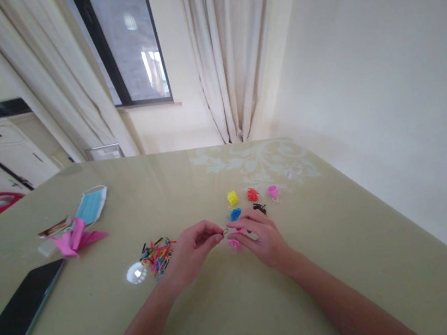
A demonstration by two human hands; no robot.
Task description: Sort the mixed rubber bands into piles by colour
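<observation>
My left hand [195, 248] pinches a small dark rubber band [226, 232] between thumb and forefinger. Close by on its right, my right hand [263, 236] has thumb and forefinger apart; whether a fingertip touches the band is too small to tell. Beneath the right fingers lies a pink bunch of bands [236, 244], partly hidden. Just beyond are a blue bunch [235, 214] and a black bunch [259, 207], with yellow [232, 198], red [253, 194] and another pink bunch [273, 191] behind. A mixed heap of coloured bands [159, 257] lies left of my left hand.
A shiny round light reflection or clear dome [136, 273] shows beside the mixed heap. Farther left on the table [226, 315] are a pink folded-paper figure [78, 239], a blue face mask [92, 205] and a dark phone or tablet [22, 312]. A white wall [394, 84] borders the right.
</observation>
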